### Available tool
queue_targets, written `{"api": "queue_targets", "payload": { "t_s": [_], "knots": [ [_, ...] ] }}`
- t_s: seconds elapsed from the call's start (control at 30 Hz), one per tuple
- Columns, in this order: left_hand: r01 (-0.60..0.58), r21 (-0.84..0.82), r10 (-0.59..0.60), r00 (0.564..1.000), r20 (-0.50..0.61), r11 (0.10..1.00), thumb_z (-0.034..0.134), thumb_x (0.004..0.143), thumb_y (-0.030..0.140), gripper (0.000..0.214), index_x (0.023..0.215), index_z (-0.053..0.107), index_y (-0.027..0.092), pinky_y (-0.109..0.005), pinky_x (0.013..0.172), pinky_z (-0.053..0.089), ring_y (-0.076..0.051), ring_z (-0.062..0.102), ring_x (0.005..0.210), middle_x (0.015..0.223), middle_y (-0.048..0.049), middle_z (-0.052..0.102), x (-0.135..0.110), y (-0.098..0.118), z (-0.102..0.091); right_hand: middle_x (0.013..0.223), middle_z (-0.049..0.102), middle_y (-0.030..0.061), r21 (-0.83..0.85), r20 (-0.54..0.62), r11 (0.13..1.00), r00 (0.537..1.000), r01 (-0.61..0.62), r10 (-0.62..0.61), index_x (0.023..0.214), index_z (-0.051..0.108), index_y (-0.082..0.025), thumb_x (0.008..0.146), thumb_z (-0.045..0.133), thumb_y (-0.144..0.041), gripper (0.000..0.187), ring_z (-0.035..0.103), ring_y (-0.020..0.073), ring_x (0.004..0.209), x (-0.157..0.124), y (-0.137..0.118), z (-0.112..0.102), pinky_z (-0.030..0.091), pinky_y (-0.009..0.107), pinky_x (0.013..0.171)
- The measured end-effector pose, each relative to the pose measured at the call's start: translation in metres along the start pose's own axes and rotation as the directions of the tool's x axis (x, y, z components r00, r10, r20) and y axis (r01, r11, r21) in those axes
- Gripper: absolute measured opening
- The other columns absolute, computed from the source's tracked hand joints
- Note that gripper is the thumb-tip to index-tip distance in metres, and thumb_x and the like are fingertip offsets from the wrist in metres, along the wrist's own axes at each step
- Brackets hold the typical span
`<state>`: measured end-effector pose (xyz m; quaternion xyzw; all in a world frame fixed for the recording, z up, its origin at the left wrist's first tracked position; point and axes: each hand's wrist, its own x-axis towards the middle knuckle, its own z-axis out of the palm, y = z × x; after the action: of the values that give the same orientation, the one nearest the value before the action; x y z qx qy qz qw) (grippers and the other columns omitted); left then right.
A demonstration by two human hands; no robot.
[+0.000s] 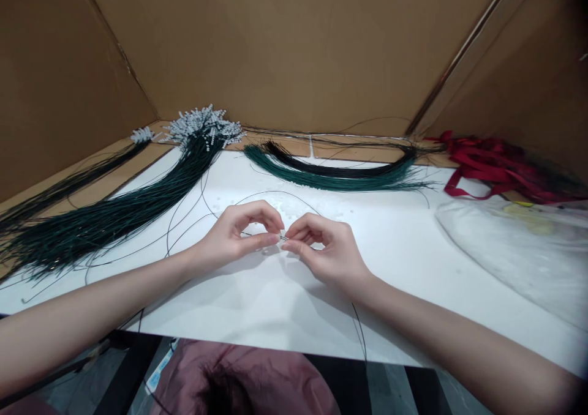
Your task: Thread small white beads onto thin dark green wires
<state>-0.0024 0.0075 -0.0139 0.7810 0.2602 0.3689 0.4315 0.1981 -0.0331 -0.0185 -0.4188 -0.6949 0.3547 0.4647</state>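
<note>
My left hand (234, 231) and my right hand (331, 250) meet fingertip to fingertip just above the white table. Both are closed in a pinch on thin dark wire (284, 238), of which a short stretch shows between the fingertips. Loose lengths of the same kind trail to the left and arc behind the hands; another dark strand hangs over the front edge below my right forearm. Exactly how the wire runs inside the fingers is hidden. Small white beads (294, 207) lie scattered on the table behind my hands.
A thick bundle of green wires (124, 219) with white beaded tips (202, 127) lies left, beside a smaller bundle (82, 176). Behind are curved green (331, 180) and black wires (340, 170). Red ribbon (496, 164) and a clear plastic bag (519, 256) lie right. Cardboard walls (285, 48) enclose the table.
</note>
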Motion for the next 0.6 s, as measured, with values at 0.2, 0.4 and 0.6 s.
{"api": "queue_targets", "payload": {
  "t_s": [0.2,0.4,0.6],
  "knots": [
    [-0.03,0.103,0.025,0.999,0.045,0.994,0.066,0.086,0.02,0.009,0.093,0.062,0.016,-0.028,0.078,0.05,-0.016,0.062,0.083,0.088,-0.0051,0.064,0.0001,0.0043,0.0034,0.067,0.066,-0.0008,0.019,0.014,1.0,1.0,-0.007,0.007,0.074,0.062,-0.017,0.075,0.071,-0.011,0.012,0.065,0.0123,0.064,-0.0004,0.0002,0.0003,0.051,0.023,0.061],
    [-0.137,0.142,0.13,0.99,0.06,0.98,0.064,0.085,0.014,0.022,0.106,0.057,0.016,-0.029,0.082,0.05,-0.017,0.063,0.088,0.094,-0.0055,0.064,-0.0027,0.0066,0.0028,0.069,0.065,-0.0011,0.02,0.017,1.0,1.0,-0.006,0.006,0.076,0.062,-0.017,0.076,0.071,-0.012,0.011,0.065,0.0118,0.065,-0.0006,0.0,-0.0001,0.051,0.022,0.062],
    [-0.097,0.186,0.089,0.995,0.049,0.978,0.061,0.088,0.015,0.016,0.104,0.058,0.017,-0.027,0.077,0.049,-0.014,0.062,0.083,0.091,-0.0036,0.063,-0.0021,0.0055,-0.0009,0.068,0.066,-0.0008,0.009,0.033,1.0,0.999,-0.017,0.017,0.082,0.064,-0.017,0.078,0.07,-0.014,0.008,0.065,0.012,0.065,0.0001,0.0027,0.0009,0.051,0.022,0.064]
  ]
}}
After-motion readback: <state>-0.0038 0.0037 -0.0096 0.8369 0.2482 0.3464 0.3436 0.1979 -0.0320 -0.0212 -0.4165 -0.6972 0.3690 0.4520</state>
